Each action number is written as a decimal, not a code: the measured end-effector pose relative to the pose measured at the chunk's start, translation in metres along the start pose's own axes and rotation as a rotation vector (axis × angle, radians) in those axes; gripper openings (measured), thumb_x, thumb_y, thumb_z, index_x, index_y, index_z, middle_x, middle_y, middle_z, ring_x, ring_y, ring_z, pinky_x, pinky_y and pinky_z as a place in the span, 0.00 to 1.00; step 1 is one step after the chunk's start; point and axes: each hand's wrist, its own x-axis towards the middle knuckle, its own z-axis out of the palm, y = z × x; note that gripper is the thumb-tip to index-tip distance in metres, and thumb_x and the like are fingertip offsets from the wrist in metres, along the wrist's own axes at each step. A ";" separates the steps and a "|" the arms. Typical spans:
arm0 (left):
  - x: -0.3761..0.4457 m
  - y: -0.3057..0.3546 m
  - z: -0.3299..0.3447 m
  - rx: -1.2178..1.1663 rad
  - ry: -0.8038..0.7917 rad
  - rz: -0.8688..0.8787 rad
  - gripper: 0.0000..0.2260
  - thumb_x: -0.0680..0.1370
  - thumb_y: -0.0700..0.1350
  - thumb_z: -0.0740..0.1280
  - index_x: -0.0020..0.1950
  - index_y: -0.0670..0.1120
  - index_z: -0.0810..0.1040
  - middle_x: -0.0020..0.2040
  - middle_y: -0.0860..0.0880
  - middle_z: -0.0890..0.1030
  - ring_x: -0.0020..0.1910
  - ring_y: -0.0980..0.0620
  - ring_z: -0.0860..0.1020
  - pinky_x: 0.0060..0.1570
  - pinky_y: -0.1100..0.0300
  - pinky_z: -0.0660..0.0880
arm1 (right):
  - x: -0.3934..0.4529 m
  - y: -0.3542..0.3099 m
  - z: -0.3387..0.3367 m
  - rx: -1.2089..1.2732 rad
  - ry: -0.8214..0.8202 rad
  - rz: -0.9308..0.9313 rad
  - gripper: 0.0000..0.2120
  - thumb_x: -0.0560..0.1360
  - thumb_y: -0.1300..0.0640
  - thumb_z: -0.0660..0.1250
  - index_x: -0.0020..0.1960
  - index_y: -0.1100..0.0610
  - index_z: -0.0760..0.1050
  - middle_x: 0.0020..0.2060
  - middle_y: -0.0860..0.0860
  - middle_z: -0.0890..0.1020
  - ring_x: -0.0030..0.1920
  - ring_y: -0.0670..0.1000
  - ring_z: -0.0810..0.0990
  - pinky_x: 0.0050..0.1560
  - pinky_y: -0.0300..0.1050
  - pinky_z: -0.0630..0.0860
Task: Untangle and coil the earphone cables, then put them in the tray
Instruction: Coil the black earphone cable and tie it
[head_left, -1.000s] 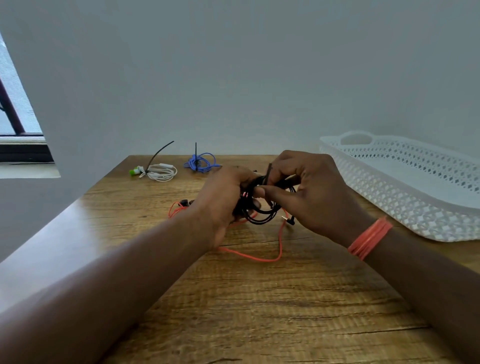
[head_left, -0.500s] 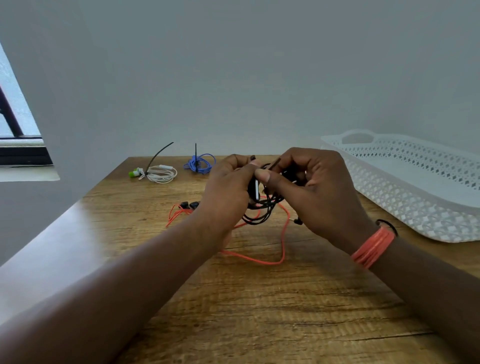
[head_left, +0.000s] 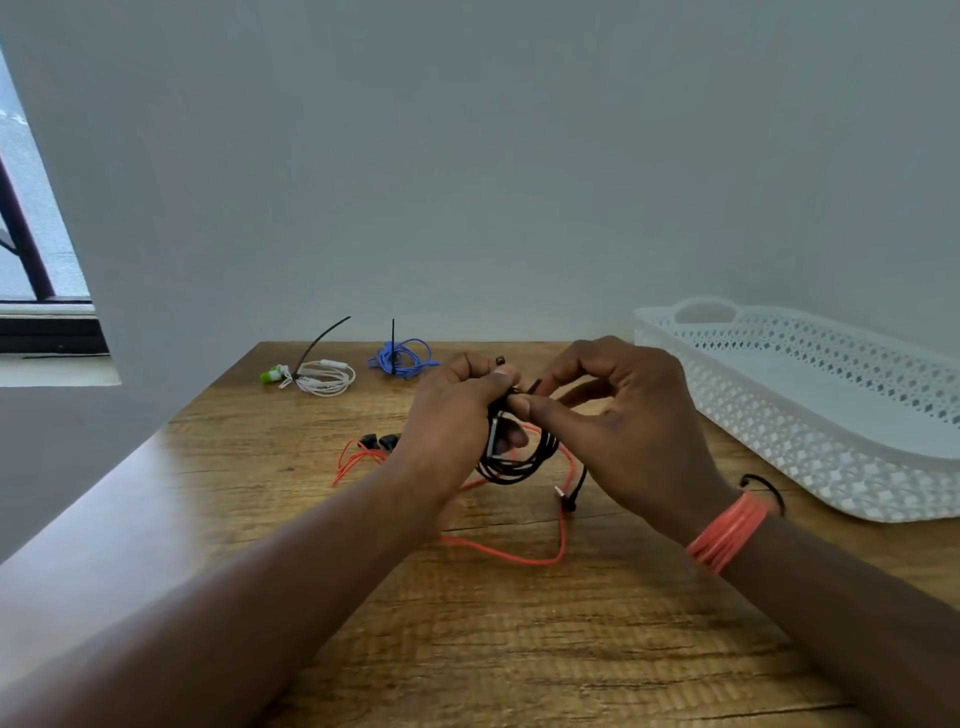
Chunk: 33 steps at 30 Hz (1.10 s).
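Above the middle of the wooden table, my left hand (head_left: 457, 410) grips a coil of black earphone cable (head_left: 514, 462). My right hand (head_left: 623, 426) pinches a thin black tie at the top of that coil, thumb against forefinger. A black plug end (head_left: 570, 501) dangles below the coil. An orange earphone cable (head_left: 519, 556) lies loose on the table under my hands, its black earbuds (head_left: 379, 441) to the left. The white perforated tray (head_left: 810, 415) stands at the right with nothing visible in it.
A coiled white earphone with green buds (head_left: 317, 376) and a coiled blue earphone (head_left: 402, 358), each bound with a black tie, lie at the table's far left by the grey wall. A window is at the far left. Orange bands circle my right wrist (head_left: 727, 532).
Both hands have lifted slightly and drawn close together. The black coil has risen with them, and the plug end now hangs lower toward the table.
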 end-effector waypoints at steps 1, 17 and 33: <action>0.000 -0.001 0.000 -0.009 -0.007 -0.019 0.05 0.81 0.42 0.62 0.47 0.41 0.73 0.33 0.48 0.77 0.28 0.52 0.74 0.33 0.59 0.73 | 0.000 0.001 0.000 -0.044 -0.009 -0.019 0.06 0.67 0.55 0.78 0.37 0.51 0.81 0.35 0.43 0.81 0.39 0.44 0.81 0.39 0.44 0.80; 0.002 -0.002 0.000 -0.060 0.006 0.049 0.05 0.80 0.42 0.63 0.47 0.42 0.76 0.28 0.50 0.68 0.22 0.57 0.61 0.28 0.63 0.62 | 0.002 0.011 0.006 0.576 -0.164 0.271 0.10 0.72 0.54 0.71 0.45 0.62 0.83 0.41 0.57 0.84 0.39 0.52 0.78 0.42 0.44 0.75; 0.005 -0.011 -0.001 -0.050 -0.013 0.159 0.03 0.77 0.40 0.68 0.49 0.44 0.80 0.29 0.49 0.74 0.26 0.57 0.67 0.25 0.68 0.64 | 0.006 0.010 0.002 0.732 -0.259 0.598 0.08 0.76 0.57 0.66 0.43 0.60 0.81 0.43 0.56 0.83 0.50 0.53 0.79 0.56 0.51 0.74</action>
